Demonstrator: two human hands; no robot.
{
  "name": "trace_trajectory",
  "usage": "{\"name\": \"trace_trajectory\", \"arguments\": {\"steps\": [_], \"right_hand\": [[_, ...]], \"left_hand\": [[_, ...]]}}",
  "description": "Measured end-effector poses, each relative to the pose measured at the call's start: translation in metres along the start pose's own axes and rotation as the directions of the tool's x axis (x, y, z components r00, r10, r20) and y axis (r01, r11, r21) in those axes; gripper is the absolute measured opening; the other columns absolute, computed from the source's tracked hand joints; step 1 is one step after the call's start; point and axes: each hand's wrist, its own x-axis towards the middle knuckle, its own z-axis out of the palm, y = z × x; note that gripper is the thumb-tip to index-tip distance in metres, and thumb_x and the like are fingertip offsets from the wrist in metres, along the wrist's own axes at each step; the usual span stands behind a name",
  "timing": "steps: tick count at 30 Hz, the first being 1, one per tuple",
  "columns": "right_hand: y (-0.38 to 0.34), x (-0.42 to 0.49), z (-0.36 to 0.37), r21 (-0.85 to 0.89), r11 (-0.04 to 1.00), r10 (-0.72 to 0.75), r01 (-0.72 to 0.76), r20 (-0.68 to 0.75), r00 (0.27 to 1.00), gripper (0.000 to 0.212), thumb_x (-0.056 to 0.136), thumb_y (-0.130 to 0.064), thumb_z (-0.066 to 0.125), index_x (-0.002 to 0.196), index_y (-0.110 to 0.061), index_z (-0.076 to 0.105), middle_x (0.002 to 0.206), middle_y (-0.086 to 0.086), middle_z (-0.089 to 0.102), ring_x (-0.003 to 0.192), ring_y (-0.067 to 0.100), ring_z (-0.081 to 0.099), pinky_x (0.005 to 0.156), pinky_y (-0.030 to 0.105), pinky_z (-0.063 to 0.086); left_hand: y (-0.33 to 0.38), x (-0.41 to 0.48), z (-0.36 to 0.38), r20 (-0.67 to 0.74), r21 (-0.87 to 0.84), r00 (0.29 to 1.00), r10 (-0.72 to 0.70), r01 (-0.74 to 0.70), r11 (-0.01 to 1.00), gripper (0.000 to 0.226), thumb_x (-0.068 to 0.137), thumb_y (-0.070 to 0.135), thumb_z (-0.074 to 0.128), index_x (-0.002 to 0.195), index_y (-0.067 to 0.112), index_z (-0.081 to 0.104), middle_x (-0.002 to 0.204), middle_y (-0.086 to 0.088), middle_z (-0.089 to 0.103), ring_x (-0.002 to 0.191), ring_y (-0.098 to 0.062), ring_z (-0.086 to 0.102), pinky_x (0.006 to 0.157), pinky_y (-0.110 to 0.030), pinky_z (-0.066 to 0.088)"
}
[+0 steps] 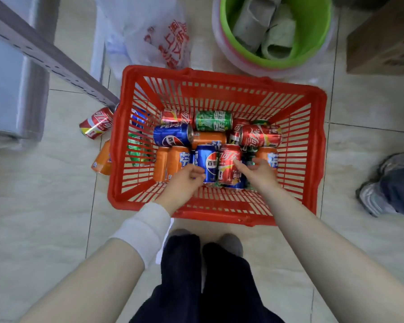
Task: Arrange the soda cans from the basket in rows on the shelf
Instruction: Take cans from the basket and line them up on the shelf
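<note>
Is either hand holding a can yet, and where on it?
No firm hold shows. The left hand curls beside the blue Pepsi can near its end; the right hand touches the side of the red Coca-Cola can.

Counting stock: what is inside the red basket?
The red basket holds soda cans in a loose pile: a blue Pepsi can, red cola can, orange can, green can. Left hand and right hand cover some; lower cans are hidden.

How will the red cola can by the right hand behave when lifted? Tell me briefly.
The red cola can lies on its side against a blue can, so it will probably roll if nudged. Its glossy metal skin may slip in a loose grip. It looks undented, so likely stiff; full or empty cannot be told.
</note>
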Motion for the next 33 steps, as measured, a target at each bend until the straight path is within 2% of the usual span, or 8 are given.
{"name": "trace_trajectory", "arguments": {"steps": [3, 7, 11, 15, 19, 26, 30, 33], "right_hand": [[-0.001, 0.041, 0.013, -0.028, 1.000, -0.010, 0.010, 0.010, 1.000, 0.075, 0.081, -0.048, 0.065, 0.137, -0.007, 0.037, 0.136, 0.010, 0.051, 0.122, 0.026, 0.050, 0.094, 0.030, 0.040], [-0.002, 0.076, 0.027, -0.074, 0.997, -0.007, 0.009, 0.025, 1.000, 0.075, 0.080, -0.047, 0.066, 0.136, -0.006, 0.038, 0.135, 0.010, 0.051, 0.122, 0.028, 0.051, 0.093, 0.032, 0.041], [0.001, 0.091, 0.034, -0.086, 0.996, -0.011, 0.012, 0.013, 1.000, 0.078, 0.071, -0.053, 0.072, 0.128, -0.006, 0.047, 0.128, 0.011, 0.056, 0.116, 0.028, 0.055, 0.090, 0.033, 0.046], [0.005, 0.094, 0.046, -0.151, 0.988, -0.005, 0.001, -0.023, 1.000, 0.100, 0.052, -0.067, 0.074, 0.129, -0.010, 0.044, 0.128, 0.013, 0.054, 0.117, 0.032, 0.052, 0.094, 0.045, 0.048], [0.002, 0.094, 0.044, -0.033, 0.999, 0.031, -0.032, -0.029, 0.999, 0.084, 0.063, -0.043, 0.082, 0.131, -0.010, 0.043, 0.124, 0.010, 0.057, 0.110, 0.028, 0.058, 0.090, 0.041, 0.051], [-0.006, 0.042, 0.011, 0.223, 0.975, 0.011, -0.020, 0.042, 0.999, 0.075, 0.065, -0.025, 0.084, 0.129, -0.015, 0.046, 0.119, 0.004, 0.058, 0.096, 0.018, 0.058, 0.082, 0.035, 0.051], [-0.033, -0.020, -0.028, 0.363, 0.931, -0.017, -0.030, 0.127, 0.992, 0.075, 0.067, -0.019, 0.081, 0.132, -0.015, 0.044, 0.111, 0.001, 0.058, 0.091, 0.014, 0.059, 0.077, 0.035, 0.052], [-0.063, -0.076, -0.060, 0.412, 0.911, -0.059, -0.024, 0.188, 0.980, 0.070, 0.065, -0.019, 0.081, 0.127, -0.016, 0.049, 0.113, 0.002, 0.061, 0.100, 0.018, 0.061, 0.088, 0.041, 0.051]], "left_hand": [[-0.001, 0.042, 0.010, -0.014, 0.063, 1.000, 0.024, -0.023, 0.998, 0.022, 0.094, 0.021, 0.049, 0.114, 0.012, 0.054, 0.110, -0.007, 0.063, 0.098, -0.022, 0.061, 0.085, -0.034, 0.049], [-0.002, 0.074, 0.021, -0.036, 0.174, 0.988, 0.150, -0.142, 0.974, 0.022, 0.094, 0.016, 0.049, 0.115, 0.010, 0.055, 0.108, 0.000, 0.059, 0.089, -0.010, 0.053, 0.077, -0.019, 0.042], [0.000, 0.084, 0.025, -0.077, 0.230, 0.966, 0.247, -0.224, 0.947, 0.024, 0.091, 0.014, 0.056, 0.115, 0.012, 0.056, 0.112, -0.001, 0.059, 0.085, -0.009, 0.056, 0.079, -0.022, 0.046], [0.002, 0.085, 0.025, -0.089, 0.461, 0.907, 0.412, -0.329, 0.824, 0.028, 0.089, 0.021, 0.059, 0.116, 0.017, 0.057, 0.116, 0.000, 0.056, 0.103, -0.015, 0.055, 0.087, -0.032, 0.048], [0.000, 0.088, 0.024, -0.046, 0.583, 0.878, 0.476, -0.363, 0.727, 0.035, 0.086, 0.028, 0.063, 0.119, 0.019, 0.055, 0.120, 0.001, 0.053, 0.115, -0.017, 0.047, 0.090, -0.030, 0.044], [0.011, 0.045, 0.014, 0.023, 0.347, 0.957, 0.290, -0.279, 0.895, 0.065, 0.076, 0.040, 0.070, 0.130, 0.016, 0.044, 0.131, -0.001, 0.048, 0.117, -0.015, 0.048, 0.097, -0.027, 0.040], [0.042, -0.018, 0.001, 0.107, -0.017, 0.990, 0.092, -0.091, 0.996, 0.081, 0.076, 0.039, 0.072, 0.142, 0.022, 0.030, 0.134, 0.010, 0.044, 0.113, -0.004, 0.045, 0.091, -0.023, 0.042], [0.077, -0.075, -0.013, 0.213, -0.170, 0.976, 0.050, -0.013, 0.985, 0.084, 0.078, 0.034, 0.070, 0.146, 0.023, 0.021, 0.134, 0.007, 0.044, 0.119, -0.007, 0.047, 0.093, -0.025, 0.044]]}}
